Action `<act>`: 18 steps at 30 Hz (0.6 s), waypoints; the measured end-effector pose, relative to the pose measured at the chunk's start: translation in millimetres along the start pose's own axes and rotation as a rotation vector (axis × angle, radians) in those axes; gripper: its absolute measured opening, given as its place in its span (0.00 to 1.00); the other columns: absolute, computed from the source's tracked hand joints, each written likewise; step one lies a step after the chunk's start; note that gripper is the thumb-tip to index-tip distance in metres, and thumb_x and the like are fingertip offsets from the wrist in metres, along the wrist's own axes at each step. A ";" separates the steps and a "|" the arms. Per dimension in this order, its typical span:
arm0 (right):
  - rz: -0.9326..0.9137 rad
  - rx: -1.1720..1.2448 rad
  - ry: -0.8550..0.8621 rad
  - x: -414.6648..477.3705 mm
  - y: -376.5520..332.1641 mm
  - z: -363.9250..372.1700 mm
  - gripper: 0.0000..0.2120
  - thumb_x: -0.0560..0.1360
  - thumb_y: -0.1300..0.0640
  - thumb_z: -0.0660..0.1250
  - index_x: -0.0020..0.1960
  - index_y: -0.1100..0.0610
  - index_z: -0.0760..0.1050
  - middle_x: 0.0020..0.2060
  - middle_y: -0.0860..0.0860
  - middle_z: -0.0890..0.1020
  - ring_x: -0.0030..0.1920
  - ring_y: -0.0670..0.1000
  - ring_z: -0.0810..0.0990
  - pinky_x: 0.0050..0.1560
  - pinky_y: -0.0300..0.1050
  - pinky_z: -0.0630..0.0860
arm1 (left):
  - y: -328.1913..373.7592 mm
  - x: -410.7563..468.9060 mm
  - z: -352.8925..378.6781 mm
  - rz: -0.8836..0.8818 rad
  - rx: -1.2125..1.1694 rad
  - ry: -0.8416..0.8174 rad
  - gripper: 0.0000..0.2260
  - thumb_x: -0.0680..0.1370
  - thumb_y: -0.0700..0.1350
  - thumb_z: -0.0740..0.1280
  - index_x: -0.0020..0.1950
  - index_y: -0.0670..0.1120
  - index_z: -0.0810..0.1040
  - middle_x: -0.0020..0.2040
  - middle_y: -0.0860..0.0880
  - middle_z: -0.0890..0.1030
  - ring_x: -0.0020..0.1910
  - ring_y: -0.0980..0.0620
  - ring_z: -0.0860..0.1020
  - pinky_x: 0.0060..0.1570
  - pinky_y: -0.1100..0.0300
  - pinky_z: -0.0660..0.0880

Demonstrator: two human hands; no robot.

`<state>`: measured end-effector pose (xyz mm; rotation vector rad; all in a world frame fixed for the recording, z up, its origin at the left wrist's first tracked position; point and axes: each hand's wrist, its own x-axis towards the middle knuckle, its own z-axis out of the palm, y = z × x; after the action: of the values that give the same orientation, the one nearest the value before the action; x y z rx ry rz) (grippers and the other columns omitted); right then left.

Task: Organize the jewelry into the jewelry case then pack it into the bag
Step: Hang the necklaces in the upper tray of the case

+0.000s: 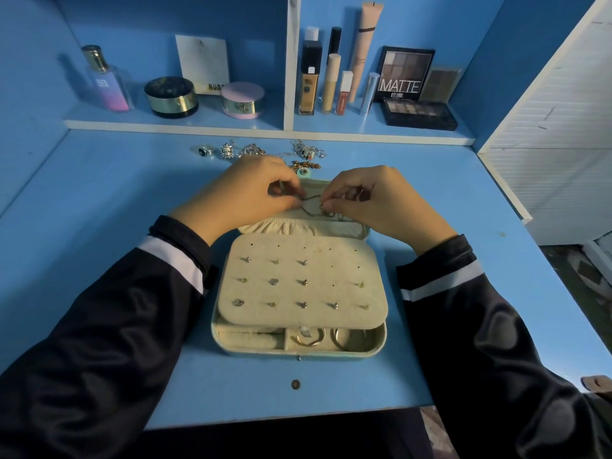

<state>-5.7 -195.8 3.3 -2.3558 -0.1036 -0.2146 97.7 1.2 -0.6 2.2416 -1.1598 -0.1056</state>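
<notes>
Open jewelry case (298, 354) sits mid-table (99, 210); rings (309, 338) lie in its front compartments and stud earrings (273, 281) are pinned on the cream panel (319, 270). Just beyond, over the lid pocket (298, 226), left hand (251, 190) and right hand (374, 197) are close together, each pinching a thin dark chain (309, 197), probably a necklace but too fine to tell. Further back, loose jewelry (255, 150) lies on the table; cosmetics (309, 81) stand on the shelf (198, 123).

You're wearing a dark, glossy long-sleeved top, left sleeve (99, 326) and right sleeve (503, 332) each ringed by one white band (172, 260) just above a black cuff (180, 231), left hand (245, 190) and right hand (381, 200) bare beyond.
</notes>
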 end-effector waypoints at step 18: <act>-0.027 -0.247 -0.014 0.0 5.0 -8.0 0.04 0.70 0.63 0.75 0.42 0.56 0.84 0.42 0.49 0.75 0.38 0.40 0.71 0.41 0.27 0.66 | 15.2 -3.1 6.4 0.055 -0.059 -0.123 0.06 0.77 0.44 0.71 0.51 0.52 0.85 0.47 0.59 0.82 0.48 0.62 0.78 0.51 0.65 0.74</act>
<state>-6.0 -205.0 5.5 -2.6030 -0.1218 -0.2355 82.8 -6.0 2.0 2.1757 -1.2658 -0.2553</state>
